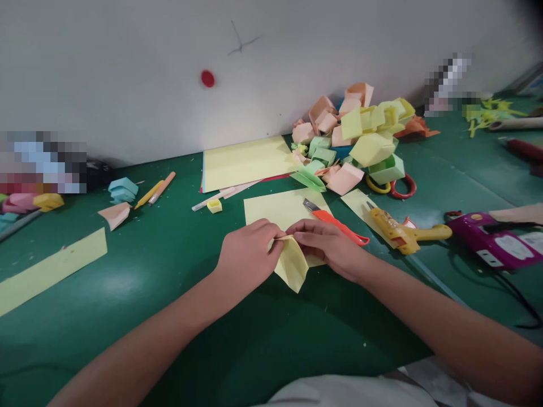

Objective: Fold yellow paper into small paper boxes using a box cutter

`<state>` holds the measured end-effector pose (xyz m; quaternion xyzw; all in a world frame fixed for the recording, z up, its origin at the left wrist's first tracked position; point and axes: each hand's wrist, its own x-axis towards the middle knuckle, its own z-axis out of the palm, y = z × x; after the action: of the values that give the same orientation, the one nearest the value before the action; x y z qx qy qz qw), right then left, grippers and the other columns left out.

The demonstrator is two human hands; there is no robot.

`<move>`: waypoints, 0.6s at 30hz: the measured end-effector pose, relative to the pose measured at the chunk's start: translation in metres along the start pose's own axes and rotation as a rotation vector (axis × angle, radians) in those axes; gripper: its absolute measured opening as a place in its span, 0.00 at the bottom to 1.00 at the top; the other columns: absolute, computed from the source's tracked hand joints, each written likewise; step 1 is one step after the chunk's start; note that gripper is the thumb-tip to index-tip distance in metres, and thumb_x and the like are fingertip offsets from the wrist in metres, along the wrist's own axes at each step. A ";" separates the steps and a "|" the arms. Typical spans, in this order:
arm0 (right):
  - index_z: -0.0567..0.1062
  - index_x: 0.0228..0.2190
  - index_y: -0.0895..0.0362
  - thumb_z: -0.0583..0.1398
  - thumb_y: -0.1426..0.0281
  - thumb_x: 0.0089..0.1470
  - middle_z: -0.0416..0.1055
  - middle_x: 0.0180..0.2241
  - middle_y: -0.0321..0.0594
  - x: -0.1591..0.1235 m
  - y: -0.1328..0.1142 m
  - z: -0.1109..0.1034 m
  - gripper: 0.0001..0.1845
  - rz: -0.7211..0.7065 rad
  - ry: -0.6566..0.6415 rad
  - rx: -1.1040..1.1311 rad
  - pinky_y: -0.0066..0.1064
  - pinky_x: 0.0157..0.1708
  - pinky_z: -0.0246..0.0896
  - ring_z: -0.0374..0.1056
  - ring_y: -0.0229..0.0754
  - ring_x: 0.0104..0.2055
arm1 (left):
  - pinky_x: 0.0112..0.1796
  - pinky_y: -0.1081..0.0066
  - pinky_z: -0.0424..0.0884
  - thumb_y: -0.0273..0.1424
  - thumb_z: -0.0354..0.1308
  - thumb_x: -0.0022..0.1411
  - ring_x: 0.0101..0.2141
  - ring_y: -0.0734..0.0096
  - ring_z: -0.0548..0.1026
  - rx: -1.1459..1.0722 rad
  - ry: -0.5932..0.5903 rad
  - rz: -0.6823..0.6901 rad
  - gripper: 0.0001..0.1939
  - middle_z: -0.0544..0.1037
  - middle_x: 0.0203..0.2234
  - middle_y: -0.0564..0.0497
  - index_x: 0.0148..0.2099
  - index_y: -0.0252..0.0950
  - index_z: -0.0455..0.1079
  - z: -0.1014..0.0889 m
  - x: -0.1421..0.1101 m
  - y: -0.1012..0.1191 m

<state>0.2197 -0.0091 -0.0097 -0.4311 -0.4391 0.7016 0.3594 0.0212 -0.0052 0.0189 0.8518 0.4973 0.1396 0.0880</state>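
Observation:
A small folded piece of pale yellow paper (293,270) is held between my two hands above the green table. My left hand (250,249) pinches its upper left edge, fingers curled round it. From the other side my right hand (328,246) grips the paper's upper right edge, its fingertips partly hidden. Behind the hands lies a flat yellow sheet (267,206), with an orange utility knife (339,225) resting across its right part, close to my right hand. A tiny yellow paper piece (214,206) sits just beyond the left hand.
A heap of folded paper shapes (369,147) stands against the wall. A yellow glue gun (403,230), scissors (405,186) and a purple power strip (494,240) lie at right. Stacked sheets (246,162) lie at the back, a yellow strip (63,268) and markers (155,189) at left.

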 end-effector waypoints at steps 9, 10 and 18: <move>0.75 0.31 0.57 0.74 0.61 0.45 0.74 0.30 0.35 0.001 0.002 0.005 0.18 0.062 -0.013 0.171 0.30 0.36 0.68 0.70 0.35 0.31 | 0.27 0.71 0.66 0.28 0.54 0.66 0.32 0.69 0.79 0.092 0.269 0.268 0.09 0.83 0.32 0.54 0.39 0.38 0.76 0.009 -0.003 -0.004; 0.75 0.32 0.57 0.74 0.61 0.45 0.74 0.30 0.35 0.001 0.001 0.005 0.18 0.064 -0.014 0.169 0.30 0.36 0.68 0.70 0.36 0.31 | 0.26 0.71 0.66 0.27 0.54 0.66 0.32 0.69 0.79 0.092 0.275 0.280 0.09 0.83 0.32 0.54 0.38 0.38 0.76 0.009 -0.003 -0.005; 0.79 0.36 0.56 0.73 0.64 0.47 0.74 0.37 0.36 0.001 -0.001 0.006 0.15 0.057 -0.083 0.233 0.28 0.40 0.68 0.70 0.36 0.37 | 0.29 0.71 0.71 0.25 0.56 0.64 0.32 0.70 0.79 0.036 0.370 0.341 0.10 0.83 0.32 0.55 0.35 0.38 0.78 0.006 0.000 -0.007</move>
<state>0.2136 -0.0096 -0.0076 -0.3691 -0.3568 0.7750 0.3685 0.0171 -0.0022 0.0116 0.8847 0.3566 0.2970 -0.0446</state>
